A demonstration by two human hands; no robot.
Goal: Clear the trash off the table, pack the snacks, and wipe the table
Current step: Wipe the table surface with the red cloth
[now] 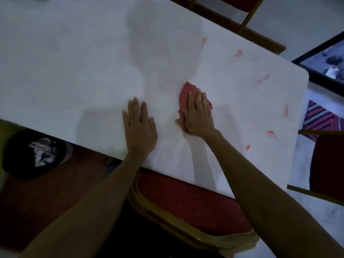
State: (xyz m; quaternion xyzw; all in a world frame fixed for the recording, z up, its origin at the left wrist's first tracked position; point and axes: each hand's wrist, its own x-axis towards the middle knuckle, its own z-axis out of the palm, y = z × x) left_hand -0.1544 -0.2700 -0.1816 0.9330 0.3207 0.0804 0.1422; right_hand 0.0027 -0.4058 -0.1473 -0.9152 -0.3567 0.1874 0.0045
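A white table (78, 67) fills most of the head view. My right hand (198, 113) presses flat on a crumpled red cloth (187, 91) near the table's middle, fingers straight over it. My left hand (139, 125) lies flat on the bare tabletop just left of the cloth, fingers spread. Several red smears (203, 41) dot the table's right part, from the far edge round to the near right corner (270, 133).
A red-cushioned chair (186, 202) with a gold frame sits under the near table edge. A black bin (35, 153) holding crumpled trash stands on the floor at the left. More red chairs (327, 164) stand at the right and far side.
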